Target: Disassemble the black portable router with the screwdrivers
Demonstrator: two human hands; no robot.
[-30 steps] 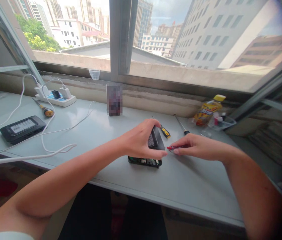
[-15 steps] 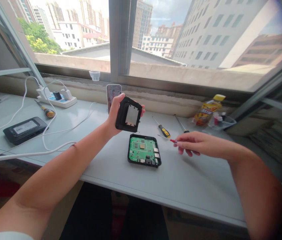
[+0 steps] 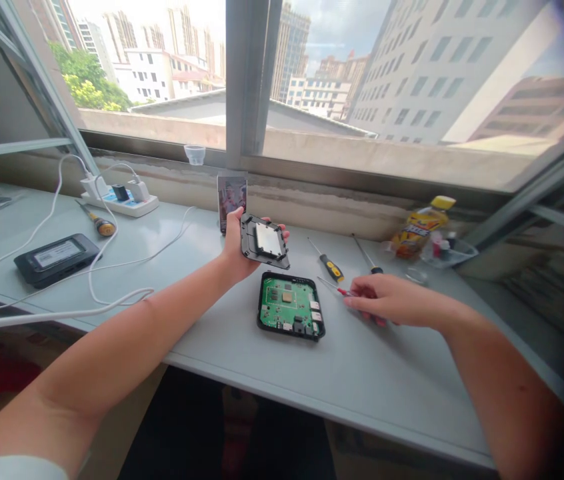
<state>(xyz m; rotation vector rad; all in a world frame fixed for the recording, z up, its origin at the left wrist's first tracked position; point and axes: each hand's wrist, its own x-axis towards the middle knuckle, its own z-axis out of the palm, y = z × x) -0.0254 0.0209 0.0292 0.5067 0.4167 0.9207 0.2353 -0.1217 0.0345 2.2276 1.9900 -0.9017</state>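
My left hand (image 3: 238, 250) is closed around the edge of a black plastic cover (image 3: 265, 241), held tilted above the table with its silver metal plate facing up. Just in front of it lies a black set-top box base (image 3: 291, 307), its green circuit board exposed. To the right of that box, my right hand (image 3: 375, 298) pinches a thin screwdriver (image 3: 343, 292) with a red part at the handle. The screwdriver's shaft points left toward the box's upper right corner, and most of the handle is hidden in the fingers.
Two screwdrivers, one yellow and black (image 3: 331, 268), lie behind my right hand. A drink bottle (image 3: 422, 227) and a clear tray (image 3: 449, 253) stand at the back right. To the left are a second black box (image 3: 57, 259), a power strip (image 3: 129, 203) and white cables. A phone (image 3: 232, 197) leans behind.
The cover in my left hand has tipped from nearly upright to flatter and dropped slightly. My right hand still holds the screwdriver, a little lower in view.
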